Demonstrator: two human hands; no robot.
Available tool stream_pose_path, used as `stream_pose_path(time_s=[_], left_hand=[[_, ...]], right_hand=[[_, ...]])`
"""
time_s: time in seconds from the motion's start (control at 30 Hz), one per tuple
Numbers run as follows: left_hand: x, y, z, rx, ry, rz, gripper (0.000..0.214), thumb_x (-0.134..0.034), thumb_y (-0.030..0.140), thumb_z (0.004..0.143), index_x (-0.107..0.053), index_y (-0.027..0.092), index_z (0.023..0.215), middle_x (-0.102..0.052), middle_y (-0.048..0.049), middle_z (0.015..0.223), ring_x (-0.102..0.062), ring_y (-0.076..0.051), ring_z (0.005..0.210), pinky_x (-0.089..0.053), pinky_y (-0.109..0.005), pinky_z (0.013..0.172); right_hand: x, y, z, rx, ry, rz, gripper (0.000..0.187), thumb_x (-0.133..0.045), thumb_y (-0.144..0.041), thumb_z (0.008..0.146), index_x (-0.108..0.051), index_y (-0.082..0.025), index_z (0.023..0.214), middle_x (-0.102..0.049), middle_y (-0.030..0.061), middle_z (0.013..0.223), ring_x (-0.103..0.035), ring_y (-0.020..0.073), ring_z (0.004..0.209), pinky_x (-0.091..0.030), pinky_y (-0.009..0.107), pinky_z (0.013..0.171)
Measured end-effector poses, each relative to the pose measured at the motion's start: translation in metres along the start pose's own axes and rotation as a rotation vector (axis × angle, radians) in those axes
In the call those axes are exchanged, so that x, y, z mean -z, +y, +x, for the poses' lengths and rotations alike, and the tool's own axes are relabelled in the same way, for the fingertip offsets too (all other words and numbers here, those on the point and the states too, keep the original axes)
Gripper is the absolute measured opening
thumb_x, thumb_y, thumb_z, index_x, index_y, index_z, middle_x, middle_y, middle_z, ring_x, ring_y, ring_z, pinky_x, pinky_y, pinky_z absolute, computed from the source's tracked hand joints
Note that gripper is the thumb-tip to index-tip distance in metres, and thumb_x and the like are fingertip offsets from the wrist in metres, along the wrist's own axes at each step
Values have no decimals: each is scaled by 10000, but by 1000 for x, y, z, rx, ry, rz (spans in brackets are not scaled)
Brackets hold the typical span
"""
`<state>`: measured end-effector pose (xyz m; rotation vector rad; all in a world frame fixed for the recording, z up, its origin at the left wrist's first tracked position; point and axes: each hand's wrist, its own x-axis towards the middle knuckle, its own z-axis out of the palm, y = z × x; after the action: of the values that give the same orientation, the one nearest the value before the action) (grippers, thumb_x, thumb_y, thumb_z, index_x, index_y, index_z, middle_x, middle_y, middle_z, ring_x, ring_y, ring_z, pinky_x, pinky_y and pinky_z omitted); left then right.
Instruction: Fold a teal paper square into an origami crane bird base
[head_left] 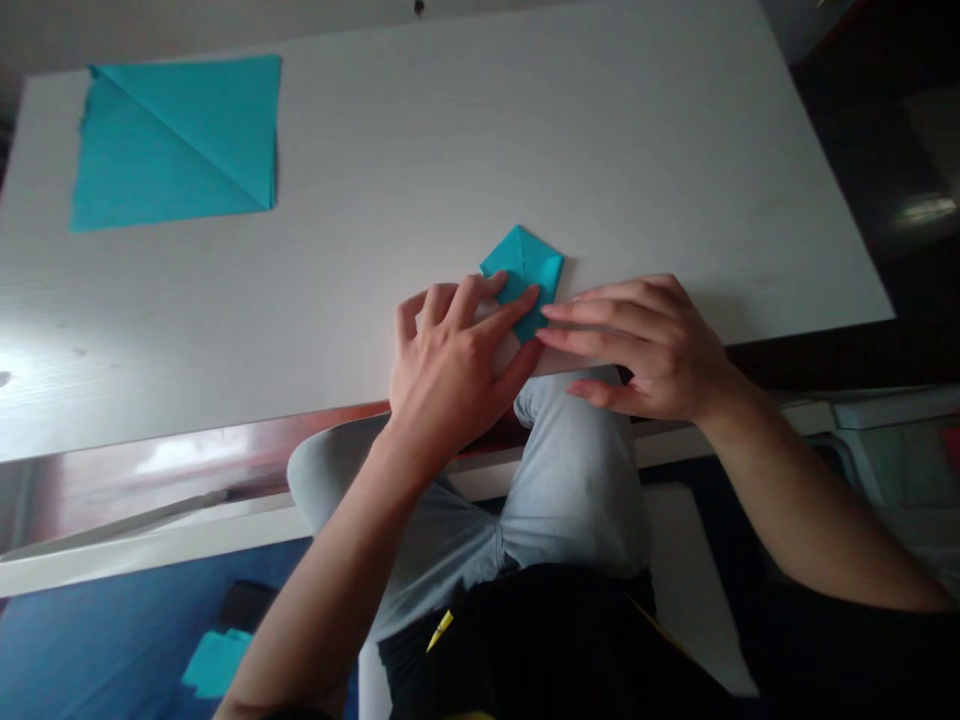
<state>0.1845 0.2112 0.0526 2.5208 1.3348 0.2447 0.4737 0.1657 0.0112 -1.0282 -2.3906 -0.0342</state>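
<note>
On the white bench (420, 150), near its front edge, our left hand (450, 365) and right hand (649, 345) press flat, fingers extended, on a small folded teal paper (525, 265); neither grip clasps it. A larger teal sheet (176, 140) lies far left.

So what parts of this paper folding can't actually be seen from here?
- Head view: the near half of the small folded paper is covered by the left hand and the right hand.
- Head view: whether the fingers pinch the paper or only press it cannot be told.
- Head view: the teal piece on the floor is partly hidden by the left forearm.
- Head view: the top edge cuts off the table's far side.
</note>
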Motion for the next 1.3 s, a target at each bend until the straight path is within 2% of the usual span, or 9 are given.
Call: stream_pose_path(time_s=[0.17, 0.37, 0.73, 0.9, 1.03, 1.13, 1.3], left_hand=[[-7, -1, -2, -18, 51, 8, 557, -671, 514, 1308, -744, 392, 1847, -726, -107, 1866, -675, -448, 1639, -510, -706, 1400], [-11, -5, -3, -24, 70, -8, 548, -628, 566, 1319, -733, 437, 1841, -719, -77, 1859, -654, -418, 1637, -490, -656, 1424], [-14, -7, -2, -30, 69, -61, 554, -692, 623, 1290, -766, 427, 1803, -711, -74, 1861, -675, -468, 1645, -500, -730, 1445], [-20, -5, 0, -39, 142, -56, 484, -660, 561, 1317, -813, 394, 1744, -754, -90, 1820, -710, -446, 1573, -539, -734, 1373], [-28, -2, 4, -11, 215, -84, 385, -697, 530, 1305, -884, 402, 1616, -822, -91, 1714, -730, -445, 1499, -552, -742, 1326], [-31, -2, 6, -8, 225, -96, 365, -738, 511, 1284, -883, 389, 1596, -823, -100, 1705, -711, -451, 1502, -540, -748, 1326], [-31, -5, 8, -14, 227, -101, 347, -738, 524, 1278, -872, 397, 1572, -818, -92, 1701, -702, -434, 1501, -525, -718, 1323]], right_hand=[[0, -3, 3, -80, -87, 0, 594, -716, -559, 1274, -726, -334, 1824, -874, 89, 1728, -815, 411, 1554, -600, 639, 1237], [4, -8, 7, -131, -107, -26, 518, -664, -586, 1298, -768, -373, 1759, -884, 52, 1715, -797, 392, 1547, -582, 650, 1265], [9, 8, 17, -285, -162, -49, 624, -627, -512, 1280, -716, -298, 1860, -777, 104, 1857, -748, 482, 1603, -562, 735, 1302], [4, 13, 15, -288, -173, -69, 666, -641, -497, 1276, -661, -275, 1904, -724, 129, 1910, -701, 498, 1652, -552, 757, 1343], [1, 14, 14, -264, -177, -71, 748, -619, -639, 1289, -611, -260, 1934, -687, 143, 1944, -668, 489, 1685, -553, 744, 1361], [0, 16, 13, -228, -160, -74, 821, -583, -729, 1291, -592, -228, 1942, -657, 163, 1968, -667, 477, 1684, -554, 709, 1353], [2, 18, 9, -125, -209, -63, 650, -522, -662, 1334, -740, -273, 1808, -780, 108, 1856, -688, 431, 1670, -514, 668, 1340]])
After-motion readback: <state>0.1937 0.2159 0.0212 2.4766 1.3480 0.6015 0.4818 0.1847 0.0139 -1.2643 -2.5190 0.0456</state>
